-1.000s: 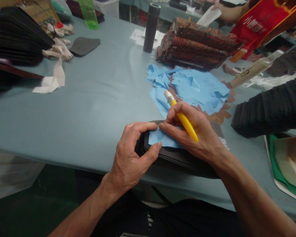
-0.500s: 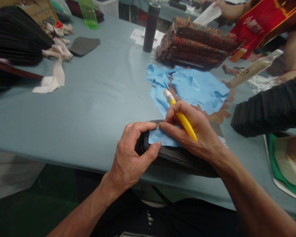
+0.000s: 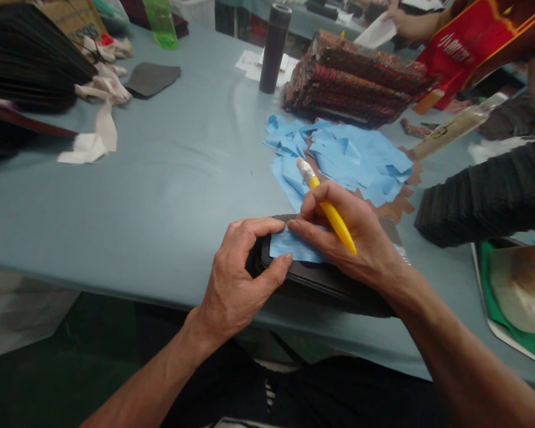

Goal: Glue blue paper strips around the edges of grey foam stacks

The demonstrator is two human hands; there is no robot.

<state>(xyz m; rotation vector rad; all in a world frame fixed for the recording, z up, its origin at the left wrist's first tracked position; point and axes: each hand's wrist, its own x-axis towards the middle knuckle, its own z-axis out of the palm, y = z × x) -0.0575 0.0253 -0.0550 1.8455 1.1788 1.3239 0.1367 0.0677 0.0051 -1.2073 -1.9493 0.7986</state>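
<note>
A stack of dark flat pieces [image 3: 334, 284] lies at the table's near edge, a light-blue strip [image 3: 294, 246] on its top. My left hand [image 3: 245, 270] clasps the left end of the stack, with its index finger and thumb on either side of the strip. My right hand [image 3: 352, 235] holds a yellow-handled brush [image 3: 336, 223], its whitish tip pointing up and away from me. The right thumb and fingertips also press on the strip, close to my left index finger. My right hand covers the strip's right part.
Beyond my hands lies a heap of blue pieces [image 3: 361, 157], then a pile of dark reddish bundles [image 3: 348, 83] and a dark cylinder [image 3: 275, 47]. At right are a black stack [image 3: 485, 190] and a green tray [image 3: 488, 285]. A co-worker's arm [image 3: 417, 27] reaches in at back right.
My hands, the brush and the blue strip stay almost where they were. At back right, the co-worker's hand and white sheet have shifted slightly, and the co-worker's lower arm has drawn back.
</note>
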